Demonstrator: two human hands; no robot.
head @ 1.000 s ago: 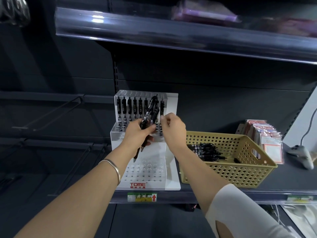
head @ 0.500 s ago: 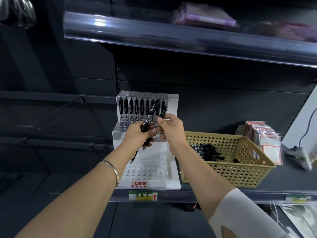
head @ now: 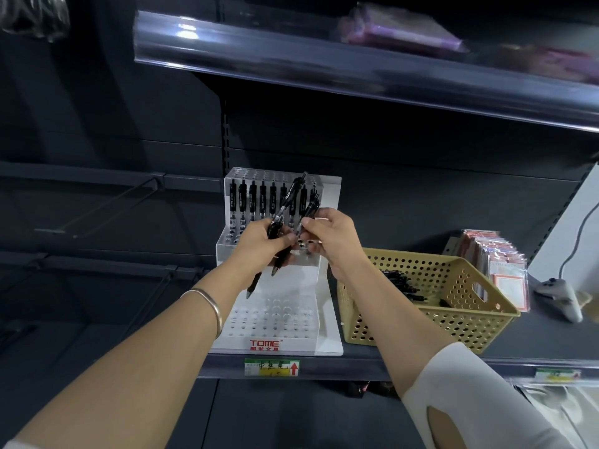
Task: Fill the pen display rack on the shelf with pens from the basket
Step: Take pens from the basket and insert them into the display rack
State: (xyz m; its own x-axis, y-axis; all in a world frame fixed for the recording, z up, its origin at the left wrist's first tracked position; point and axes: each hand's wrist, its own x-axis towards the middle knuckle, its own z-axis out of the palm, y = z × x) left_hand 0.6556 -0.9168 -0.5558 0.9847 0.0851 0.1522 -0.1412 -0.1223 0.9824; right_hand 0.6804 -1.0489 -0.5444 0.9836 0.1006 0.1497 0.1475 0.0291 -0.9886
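A white stepped pen rack (head: pixel 275 332) marked TOME stands on the dark shelf. Its top tier holds a row of several black pens (head: pixel 252 202); the lower tiers show bare holes. My left hand (head: pixel 262 244) grips a small bunch of black pens (head: pixel 290 197) in front of the rack's middle tier. My right hand (head: pixel 330 236) pinches one of those pens (head: pixel 308 212) between thumb and fingers, touching the left hand. The tan perforated basket (head: pixel 453 306) to the right holds more black pens (head: pixel 402 283).
Packaged cards (head: pixel 499 267) lean behind the basket. A white controller (head: pixel 557 298) with a cable lies at the far right. An upper shelf edge (head: pixel 356 72) overhangs. Bare metal hooks (head: pixel 107 205) stick out at left. A price label (head: pixel 272 367) sits below the rack.
My right hand has come from the rack's top row to the bunch in my left hand and now pinches one pen there. The view has shifted slightly.
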